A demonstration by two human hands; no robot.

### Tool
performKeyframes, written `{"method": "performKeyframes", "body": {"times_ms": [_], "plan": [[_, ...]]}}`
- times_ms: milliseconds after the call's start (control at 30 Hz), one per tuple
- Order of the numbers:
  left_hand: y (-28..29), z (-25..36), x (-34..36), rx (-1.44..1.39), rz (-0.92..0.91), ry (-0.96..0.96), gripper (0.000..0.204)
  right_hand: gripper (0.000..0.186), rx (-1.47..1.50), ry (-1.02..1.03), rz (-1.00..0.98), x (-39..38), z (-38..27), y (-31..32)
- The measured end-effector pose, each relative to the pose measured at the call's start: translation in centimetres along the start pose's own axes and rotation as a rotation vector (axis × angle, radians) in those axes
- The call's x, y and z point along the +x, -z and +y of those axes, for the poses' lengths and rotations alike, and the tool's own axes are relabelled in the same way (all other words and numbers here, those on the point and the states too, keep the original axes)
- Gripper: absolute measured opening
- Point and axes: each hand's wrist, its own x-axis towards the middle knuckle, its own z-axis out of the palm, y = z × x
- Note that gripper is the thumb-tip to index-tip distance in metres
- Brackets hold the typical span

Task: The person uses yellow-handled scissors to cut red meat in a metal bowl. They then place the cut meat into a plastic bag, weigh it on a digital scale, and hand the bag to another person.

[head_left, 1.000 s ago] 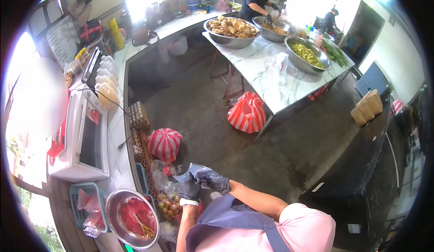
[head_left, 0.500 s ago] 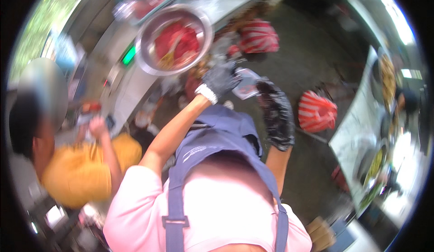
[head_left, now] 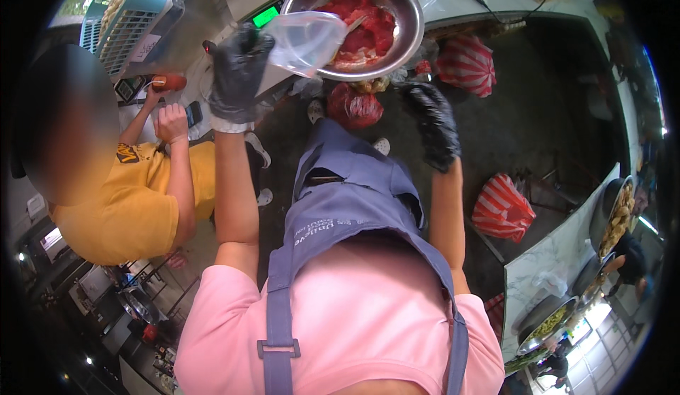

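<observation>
Head view, looking down past my pink shirt and blue-grey apron [head_left: 354, 211]: my left hand [head_left: 237, 72], in a black glove, sits upper left of centre with its fingers pinched shut on the edge of a clear plastic bag [head_left: 304, 39]. That bag hangs open-mouthed just over the near rim of the metal bowl [head_left: 414, 19] at the top centre of the frame, which holds red pieces of meat [head_left: 365, 30]. My right hand [head_left: 432, 122], also black-gloved, hangs right of centre, below the bowl, fingers loosely curled and holding nothing, close to a red bag [head_left: 352, 106] lying under the bowl's edge. Red-and-white striped bags [head_left: 464, 62] sit on the floor at upper right and at mid right. At left, a person in a yellow shirt [head_left: 134, 204] holds a phone.
</observation>
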Motion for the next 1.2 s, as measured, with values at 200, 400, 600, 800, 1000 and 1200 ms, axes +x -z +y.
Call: {"method": "performKeyframes", "body": {"times_ms": [200,400,600,800,1000,1200], "plan": [[3.8,-5.5,5.8,0.095,0.074,0.028,0.022,0.018,-0.244,0.014,-0.006,8.8,5.6,-4.2],[5.7,-13.2,12.6,0.196,0.058,-0.005,0.016,0.019,-0.762,0.195,0.054,16.3,9.8,-6.4],[5.6,-20.4,18.8,0.074,0.109,0.089,0.026,0.018,-0.673,0.001,0.112,19.3,11.2,-7.4],[5.8,-28.1,22.4,0.262,0.088,-0.037,0.025,0.02,-0.924,0.065,0.041,22.2,11.9,-6.4],[5.6,-33.8,23.3,0.759,-0.127,0.023,0.03,0.022,-1.007,0.086,-0.107,25.4,10.1,-5.7],[4.9,-31.1,22.2,0.297,-0.031,0.296,0.026,0.024,-1.067,0.118,-0.045,26.7,8.9,-3.7]]}}
